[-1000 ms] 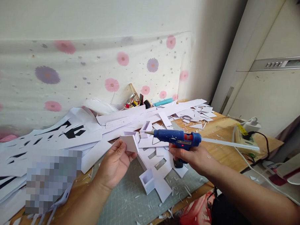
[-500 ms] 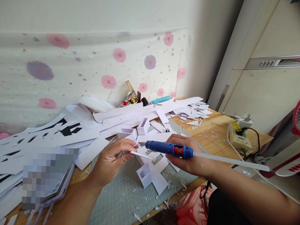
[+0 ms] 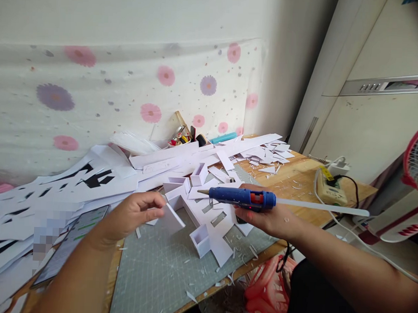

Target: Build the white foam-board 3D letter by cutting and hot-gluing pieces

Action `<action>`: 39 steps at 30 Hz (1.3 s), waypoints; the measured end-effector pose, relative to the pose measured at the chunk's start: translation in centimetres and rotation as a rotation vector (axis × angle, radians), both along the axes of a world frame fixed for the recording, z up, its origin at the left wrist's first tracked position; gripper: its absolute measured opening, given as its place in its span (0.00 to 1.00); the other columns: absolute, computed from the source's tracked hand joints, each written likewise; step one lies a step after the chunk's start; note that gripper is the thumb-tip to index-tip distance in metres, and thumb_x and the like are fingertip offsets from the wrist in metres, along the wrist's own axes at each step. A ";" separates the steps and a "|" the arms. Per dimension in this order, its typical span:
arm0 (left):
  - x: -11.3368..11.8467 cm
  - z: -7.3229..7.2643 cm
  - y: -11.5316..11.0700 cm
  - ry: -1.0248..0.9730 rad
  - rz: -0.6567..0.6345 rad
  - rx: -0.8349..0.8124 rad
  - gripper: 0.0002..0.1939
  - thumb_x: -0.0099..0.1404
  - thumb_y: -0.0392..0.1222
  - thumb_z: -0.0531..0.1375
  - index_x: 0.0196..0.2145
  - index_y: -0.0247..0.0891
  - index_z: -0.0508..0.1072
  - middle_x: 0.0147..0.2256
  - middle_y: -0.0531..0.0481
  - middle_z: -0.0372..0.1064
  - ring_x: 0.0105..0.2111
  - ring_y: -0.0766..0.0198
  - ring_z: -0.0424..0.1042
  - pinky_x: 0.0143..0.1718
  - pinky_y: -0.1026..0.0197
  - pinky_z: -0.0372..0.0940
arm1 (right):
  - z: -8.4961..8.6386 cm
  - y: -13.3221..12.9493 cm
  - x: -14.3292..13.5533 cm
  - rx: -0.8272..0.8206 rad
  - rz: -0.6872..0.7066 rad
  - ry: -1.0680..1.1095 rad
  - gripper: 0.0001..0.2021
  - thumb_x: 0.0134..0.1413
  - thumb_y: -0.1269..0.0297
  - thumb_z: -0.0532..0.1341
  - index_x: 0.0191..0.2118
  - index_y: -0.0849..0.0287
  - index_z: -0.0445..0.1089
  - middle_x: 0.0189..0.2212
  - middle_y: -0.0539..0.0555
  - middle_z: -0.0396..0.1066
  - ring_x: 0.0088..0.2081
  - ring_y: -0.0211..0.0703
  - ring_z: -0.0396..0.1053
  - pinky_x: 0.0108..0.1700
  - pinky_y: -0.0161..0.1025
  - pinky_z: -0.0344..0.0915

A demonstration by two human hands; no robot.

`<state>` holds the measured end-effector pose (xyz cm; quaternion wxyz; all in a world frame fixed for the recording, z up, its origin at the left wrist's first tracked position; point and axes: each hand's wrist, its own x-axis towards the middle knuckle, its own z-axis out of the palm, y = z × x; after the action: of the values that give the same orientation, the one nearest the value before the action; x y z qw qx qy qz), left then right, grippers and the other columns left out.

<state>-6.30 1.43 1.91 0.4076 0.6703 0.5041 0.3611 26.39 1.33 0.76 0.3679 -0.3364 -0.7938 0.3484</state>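
Observation:
A small white board piece (image 3: pixel 173 219) is pinched between the thumb and fingers of my left hand (image 3: pixel 137 213), above the grey-green cutting mat (image 3: pixel 151 274). My right hand (image 3: pixel 261 219) is wrapped round a blue glue gun (image 3: pixel 235 196), its metal tip pointing left and a long clear glue stick out of its back. The tip is apart from the held piece. Below the gun lies a white board structure (image 3: pixel 221 244) with rectangular cutouts. A small open white box (image 3: pixel 201 240) stands at its near side, and two more (image 3: pixel 199 175) stand behind.
Cut white sheets (image 3: pixel 55 191) pile up at the left beside a phone (image 3: pixel 77 234). White scraps (image 3: pixel 264 154) lie at the back right. A power strip (image 3: pixel 332 187) with cables sits on the wooden table's right side (image 3: pixel 298 172).
My left hand has moved left and slightly down with the board piece, away from the gun tip. The glue gun has shifted slightly right and up. More of the white structure shows.

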 end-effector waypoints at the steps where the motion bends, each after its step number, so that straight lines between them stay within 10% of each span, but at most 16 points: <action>1: -1.0 0.4 0.2 0.034 -0.015 -0.034 0.06 0.45 0.42 0.70 0.21 0.40 0.78 0.22 0.48 0.70 0.24 0.60 0.67 0.26 0.63 0.64 | -0.1 0.0 0.0 -0.029 -0.001 0.009 0.08 0.50 0.59 0.62 0.28 0.57 0.64 0.24 0.50 0.65 0.25 0.38 0.63 0.27 0.35 0.63; 8: -3.3 0.7 0.8 0.022 -0.059 0.082 0.09 0.46 0.44 0.70 0.19 0.39 0.75 0.37 0.40 0.72 0.39 0.52 0.70 0.39 0.57 0.66 | -0.3 -0.4 -0.6 -0.120 0.005 0.051 0.09 0.47 0.60 0.63 0.28 0.57 0.63 0.26 0.50 0.66 0.27 0.39 0.64 0.29 0.37 0.64; 15: 1.5 -1.4 0.5 -0.566 0.097 -0.025 0.11 0.50 0.43 0.70 0.25 0.38 0.72 0.22 0.55 0.61 0.20 0.72 0.56 0.23 0.67 0.55 | -0.3 -0.9 -0.9 -0.162 0.014 0.150 0.09 0.47 0.59 0.64 0.30 0.56 0.65 0.26 0.51 0.68 0.28 0.40 0.66 0.30 0.38 0.66; 24: 3.0 -2.4 -0.4 -0.588 -0.127 -0.048 0.12 0.57 0.44 0.66 0.39 0.39 0.76 0.41 0.45 0.72 0.30 0.66 0.66 0.31 0.63 0.62 | -0.1 -1.0 -0.8 -0.254 -0.079 0.186 0.11 0.45 0.55 0.66 0.31 0.56 0.70 0.26 0.51 0.69 0.27 0.40 0.65 0.28 0.38 0.64; 30: 4.6 -2.4 -1.3 -0.547 -0.470 -0.078 0.08 0.60 0.44 0.64 0.30 0.36 0.76 0.60 0.41 0.61 0.35 0.63 0.70 0.37 0.58 0.64 | 0.3 -0.8 -1.6 -0.311 -0.112 0.218 0.11 0.43 0.56 0.66 0.29 0.57 0.71 0.23 0.50 0.67 0.25 0.38 0.63 0.28 0.37 0.62; 39: 0.7 -1.1 -0.7 -0.493 -0.404 0.006 0.09 0.58 0.45 0.64 0.26 0.37 0.74 0.22 0.49 0.70 0.24 0.63 0.68 0.27 0.62 0.61 | -0.4 -0.1 -1.7 -0.298 -0.092 0.225 0.11 0.46 0.57 0.64 0.32 0.60 0.70 0.25 0.49 0.67 0.25 0.35 0.61 0.27 0.35 0.60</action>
<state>-5.64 0.74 0.79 0.5788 0.6505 0.2459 0.4259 24.70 1.27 0.34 0.4164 -0.3820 -0.6710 0.4801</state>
